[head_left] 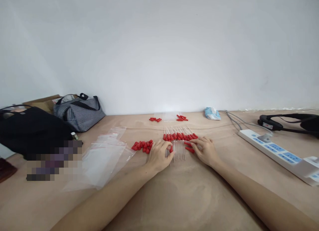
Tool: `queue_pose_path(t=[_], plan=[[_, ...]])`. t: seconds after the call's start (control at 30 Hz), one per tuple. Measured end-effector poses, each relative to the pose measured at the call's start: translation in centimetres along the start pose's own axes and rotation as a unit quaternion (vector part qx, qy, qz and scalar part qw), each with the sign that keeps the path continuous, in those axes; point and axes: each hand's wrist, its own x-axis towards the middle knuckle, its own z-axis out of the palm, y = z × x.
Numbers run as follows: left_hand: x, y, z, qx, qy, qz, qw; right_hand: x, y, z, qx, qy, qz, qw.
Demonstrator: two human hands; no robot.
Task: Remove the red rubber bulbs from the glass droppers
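Observation:
My left hand (pixel 160 155) is closed, with a red rubber dropper bulb (pixel 171 149) between thumb and forefinger. A heap of loose red bulbs (pixel 143 146) lies just left of it. My right hand (pixel 206 151) pinches what looks like a thin clear dropper tube (pixel 187 143), pointing left; its far end is hard to make out. Under those fingers lie a few more red bulbs (pixel 189 150). Between the hands, bare clear tubes (pixel 179 151) lie side by side. Beyond them is a row of droppers with red bulbs fitted (pixel 179 136), tips pointing away.
Clear zip bags (pixel 104 159) overlap at left, near a striped bag (pixel 84 113) and a black bag (pixel 32 131). More tubes and red bulbs (pixel 182 118) lie by the wall, near a blue tissue pack (pixel 212 113). A power strip (pixel 276 151) and black headset (pixel 286 121) occupy the right.

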Motion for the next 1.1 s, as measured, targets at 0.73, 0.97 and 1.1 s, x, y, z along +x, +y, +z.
queue_pose_path(t=[0.73, 0.97, 1.1], plan=[[0.0, 0.1, -0.6, 0.039, -0.021, -0.017, 0.999, -0.3, -2.7, 0.8, -0.032, 0.086, -0.118, 0.989], [0.0, -0.1, -0.7, 0.020, 0.060, -0.043, 0.997, -0.1, -4.1, 0.9, -0.048, 0.002, -0.159, 0.986], [-0.4, 0.1, -0.8, 0.007, 0.068, -0.023, 0.997, -0.2, -4.2, 0.4, -0.028, -0.023, -0.162, 0.986]])
